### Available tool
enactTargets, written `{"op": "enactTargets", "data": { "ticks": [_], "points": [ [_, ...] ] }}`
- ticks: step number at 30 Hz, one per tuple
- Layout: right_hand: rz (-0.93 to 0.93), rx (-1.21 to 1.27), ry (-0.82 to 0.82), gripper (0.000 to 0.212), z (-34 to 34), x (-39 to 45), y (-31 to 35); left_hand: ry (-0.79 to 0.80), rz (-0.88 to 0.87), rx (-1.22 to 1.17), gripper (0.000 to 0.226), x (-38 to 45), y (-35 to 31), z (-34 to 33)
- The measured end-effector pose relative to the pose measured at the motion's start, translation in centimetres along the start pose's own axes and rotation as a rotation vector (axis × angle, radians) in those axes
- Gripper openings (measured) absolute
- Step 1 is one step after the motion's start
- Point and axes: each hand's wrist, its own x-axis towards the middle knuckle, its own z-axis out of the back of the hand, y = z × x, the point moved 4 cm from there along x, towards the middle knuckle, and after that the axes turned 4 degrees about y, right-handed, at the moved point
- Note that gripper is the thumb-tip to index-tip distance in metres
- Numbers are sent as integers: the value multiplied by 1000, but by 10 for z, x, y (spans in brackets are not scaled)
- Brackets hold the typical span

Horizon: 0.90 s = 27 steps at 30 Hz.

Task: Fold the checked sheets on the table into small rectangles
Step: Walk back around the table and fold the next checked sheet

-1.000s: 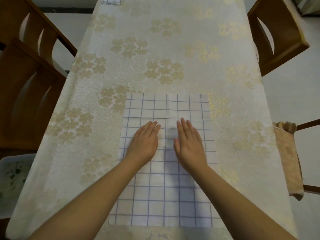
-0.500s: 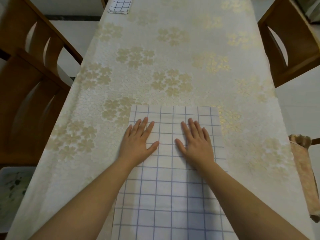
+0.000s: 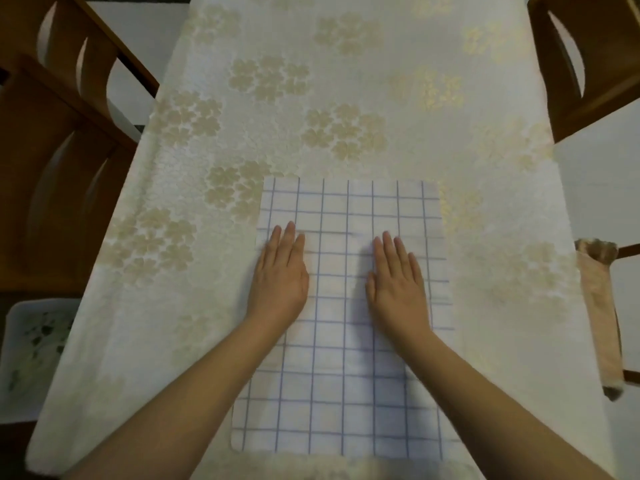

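A white sheet with a blue check pattern (image 3: 346, 368) lies flat near the front edge of the table (image 3: 381, 98), which wears a cream cloth with gold flowers. My left hand (image 3: 282, 271) presses flat on the sheet's left side, fingers straight and together. My right hand (image 3: 398, 278) lies flat on its right side, fingers straight. The two hands are about a hand's width apart, in the sheet's upper half.
Wooden chairs stand at the left (image 3: 59, 161) and at the far right (image 3: 585, 64). A beige cloth (image 3: 601, 317) hangs over a chair rail at the right. A white bin (image 3: 31, 348) sits on the floor at lower left.
Both hands have slid apart across the sheet, the left toward its left edge and the right toward its right edge. The camera view has shifted, so the small checked cloth at the far end is out of sight.
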Motion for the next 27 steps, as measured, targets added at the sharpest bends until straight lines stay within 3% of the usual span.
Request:
{"op": "enactTargets", "data": {
  "ticks": [2,6,11,19,22,27],
  "points": [
    [19,20,-46,56,-12,-33,18,17,25,-64,60,-27,-17,-12],
    [32,-2,40,56,-36,-73,31,100,-20,-52,58,-70,-35,-37],
    [42,-88,127,68,-34,-82,-2,180,-77,140,63,-88,-12,-44],
    [-28,-105,195,73,-17,-93,-50,196,0,190,78,-103,33,-32],
    [28,-105,245,77,-10,-91,-49,146,6,171,74,-106,26,-22],
    [261,-108,135,72,4,-129,-29,-17,-116,73,55,-136,-22,-12]
  ]
}}
